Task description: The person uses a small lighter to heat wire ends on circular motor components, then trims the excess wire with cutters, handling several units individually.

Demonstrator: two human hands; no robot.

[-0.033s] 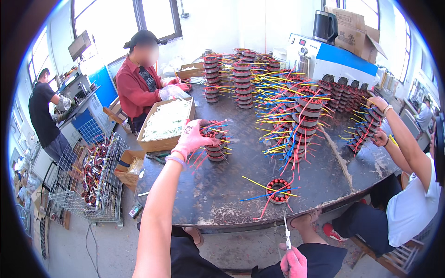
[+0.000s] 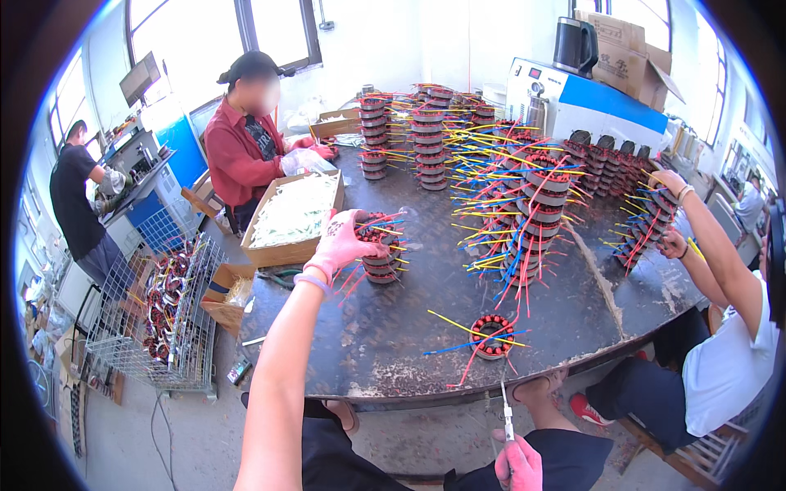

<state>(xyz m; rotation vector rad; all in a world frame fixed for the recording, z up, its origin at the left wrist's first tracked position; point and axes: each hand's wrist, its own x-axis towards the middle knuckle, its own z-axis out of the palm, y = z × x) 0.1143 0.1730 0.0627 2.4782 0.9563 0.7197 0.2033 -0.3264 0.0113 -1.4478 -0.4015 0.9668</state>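
Two hands work apart at a dark worktable (image 2: 426,299), the left hand (image 2: 340,243) reaching forward to a short stack (image 2: 382,268) of wound rings, the right hand (image 2: 521,468) low beside the near edge. Between them, close to that edge, a lone wound ring (image 2: 491,337) lies flat, its red, yellow and blue wires (image 2: 446,350) fanned across the surface.

The ring's position is the likeliest source of trouble: a sleeve or forearm catching one of those loose leads could drag it over the rim. The short stack carries its own risk, since a lift taken off-centre could slide the upper rings sideways or topple the pile, and leads snagged between layers could pull a lower ring along. A red lead from the lone ring reaches up toward the leaning tall stack (image 2: 544,204) behind, where a tangle could form. A careless sweep of the pointed tool could also scratch a lead's insulation.

The left hand curls around the top of the short stack, thumb and fingers parted by roughly the ring's breadth and gripping its side. The right hand is closed around a slim metal tool (image 2: 508,421), its point aimed up toward the lone wound ring. Seen small at the bottom of a curved view, the tip appears clear of the ring, though whether it touches the table's edge cannot be told.
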